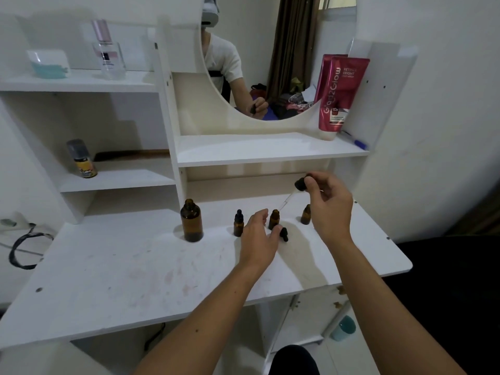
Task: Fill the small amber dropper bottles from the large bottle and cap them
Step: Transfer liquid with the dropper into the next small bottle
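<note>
1. Now the right hand [328,204] pinches a dropper cap [299,184], its glass tube angled toward 7 o'clock over an open small bottle [274,219].
2. Left hand [259,236], fingers relaxed, reaches beside it on the desk [135,266].
3. Large bottle [191,221] stands at 9 o'clock.

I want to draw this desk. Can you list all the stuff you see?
big bottle: 1, amber, open, desk left
small bottles: 3, amber; left one capped, right one behind right hand
dropper: 1, black, in right hand
loose cap: 1, black, desk
tube: 1, pink, mirror shelf
perfume: 1, clear, top shelf
spray can: 1, yellow, left shelf
mirror: 1, round
left hand: reaching over the desk
right hand: fingers pinch dropper
</note>
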